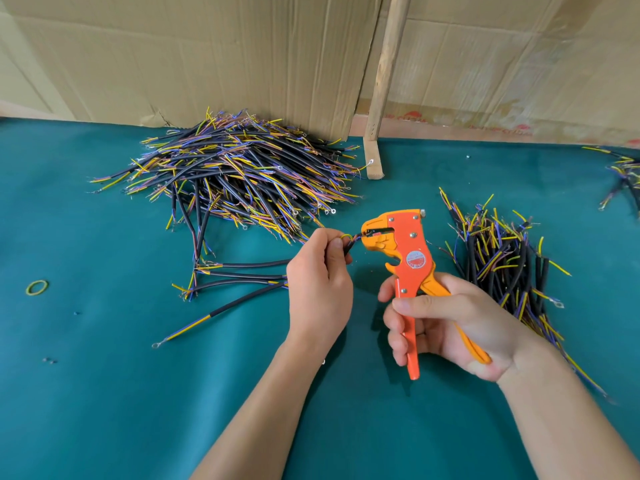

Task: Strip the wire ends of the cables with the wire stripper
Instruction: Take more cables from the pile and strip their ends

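Observation:
My right hand (450, 327) grips the handles of an orange and yellow wire stripper (403, 251), which stands upright with its jaws pointing left. My left hand (320, 282) pinches a short black cable (349, 244) between thumb and fingers. The cable's thin coloured wire end reaches into the stripper's jaws. Most of that cable is hidden behind my left hand.
A big heap of black cables (235, 174) with yellow, blue and pink wire ends lies at the back. A smaller pile (502, 265) sits to the right of the stripper. Several loose cables (239, 275) lie left of my hand on the green mat (104, 393). A yellow rubber band (37, 287) lies far left.

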`<action>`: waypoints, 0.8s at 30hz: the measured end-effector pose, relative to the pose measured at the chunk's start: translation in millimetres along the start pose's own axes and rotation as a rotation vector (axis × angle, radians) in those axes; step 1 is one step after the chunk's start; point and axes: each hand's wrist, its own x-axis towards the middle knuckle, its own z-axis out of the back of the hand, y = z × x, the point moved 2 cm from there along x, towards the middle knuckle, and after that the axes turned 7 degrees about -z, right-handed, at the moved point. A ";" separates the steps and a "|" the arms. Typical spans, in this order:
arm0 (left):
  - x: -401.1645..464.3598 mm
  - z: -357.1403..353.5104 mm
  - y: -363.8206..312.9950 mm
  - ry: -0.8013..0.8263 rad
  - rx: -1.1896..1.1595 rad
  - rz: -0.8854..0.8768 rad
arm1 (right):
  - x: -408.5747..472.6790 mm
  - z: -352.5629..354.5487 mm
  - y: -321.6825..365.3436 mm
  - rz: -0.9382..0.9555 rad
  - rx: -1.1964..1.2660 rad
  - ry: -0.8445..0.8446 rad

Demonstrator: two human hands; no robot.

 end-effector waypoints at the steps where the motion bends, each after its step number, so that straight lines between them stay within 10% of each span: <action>1: 0.0 -0.1 0.1 0.001 -0.002 0.003 | -0.3 0.0 0.3 0.002 -0.005 -0.003; 24: 0.2 1.6 -1.9 -0.036 0.004 0.016 | 4.0 -11.0 -2.1 0.020 -0.009 -0.081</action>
